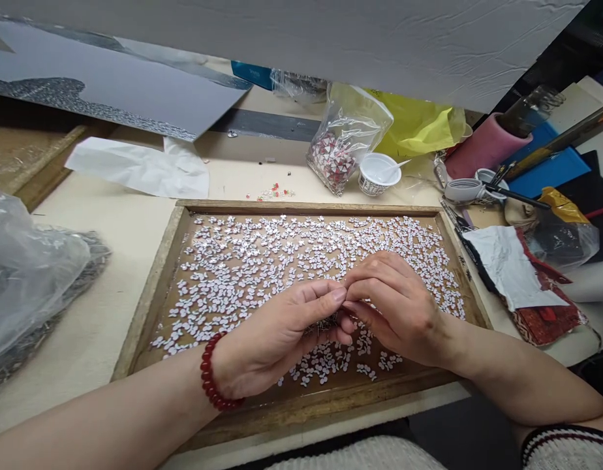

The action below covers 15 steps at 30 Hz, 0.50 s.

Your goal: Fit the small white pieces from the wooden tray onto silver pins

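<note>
Both hands meet above a shallow wooden tray (pixel 301 210) spread with many small white pieces (pixel 223 287) with rounded lobes. My left hand (pixel 292 320), a red bead bracelet (pixel 211 372) at its wrist, is curled around a small bunch of thin metal pins (pixel 325 322). Its thumb and forefinger are pressed together at the tips. My right hand (pixel 397 303) pinches at that same spot, its fingertips touching the left ones. Whatever sits between the fingertips is too small and too covered to make out.
Left of the tray lies a clear plastic bag (pixel 32 281) of thin grey pieces. Behind it are white paper (pixel 139 166), a bag of red and white bits (pixel 335 153) and a white cup (pixel 378 175). A red patterned pouch (pixel 546 320) and tools lie right.
</note>
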Tool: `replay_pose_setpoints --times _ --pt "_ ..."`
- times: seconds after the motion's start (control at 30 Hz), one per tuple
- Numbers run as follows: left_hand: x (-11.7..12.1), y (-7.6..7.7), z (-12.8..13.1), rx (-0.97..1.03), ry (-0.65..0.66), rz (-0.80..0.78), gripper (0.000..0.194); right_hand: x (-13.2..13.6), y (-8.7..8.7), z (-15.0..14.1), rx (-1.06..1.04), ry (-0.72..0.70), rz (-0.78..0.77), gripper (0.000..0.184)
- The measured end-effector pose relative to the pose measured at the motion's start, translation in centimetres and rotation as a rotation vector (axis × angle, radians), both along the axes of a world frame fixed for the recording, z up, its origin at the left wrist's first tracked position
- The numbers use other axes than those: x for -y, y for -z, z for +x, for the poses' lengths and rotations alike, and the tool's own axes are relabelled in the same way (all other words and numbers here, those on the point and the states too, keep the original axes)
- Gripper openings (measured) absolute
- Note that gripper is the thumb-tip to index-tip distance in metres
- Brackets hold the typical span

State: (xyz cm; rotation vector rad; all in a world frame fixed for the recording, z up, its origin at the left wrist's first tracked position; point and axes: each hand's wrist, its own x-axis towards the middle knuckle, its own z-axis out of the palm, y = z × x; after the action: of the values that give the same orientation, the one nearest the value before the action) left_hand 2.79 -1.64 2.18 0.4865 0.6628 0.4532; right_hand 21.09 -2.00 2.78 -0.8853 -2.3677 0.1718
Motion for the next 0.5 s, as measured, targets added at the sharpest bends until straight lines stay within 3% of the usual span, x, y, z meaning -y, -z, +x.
replay_pose_setpoints --times 0.5 --pt "-0.05 0.07 0.01 -0.012 0.018 0.071 0.019 -0.04 0.07 -0.01 0.079 0.039 0.018 0.004"
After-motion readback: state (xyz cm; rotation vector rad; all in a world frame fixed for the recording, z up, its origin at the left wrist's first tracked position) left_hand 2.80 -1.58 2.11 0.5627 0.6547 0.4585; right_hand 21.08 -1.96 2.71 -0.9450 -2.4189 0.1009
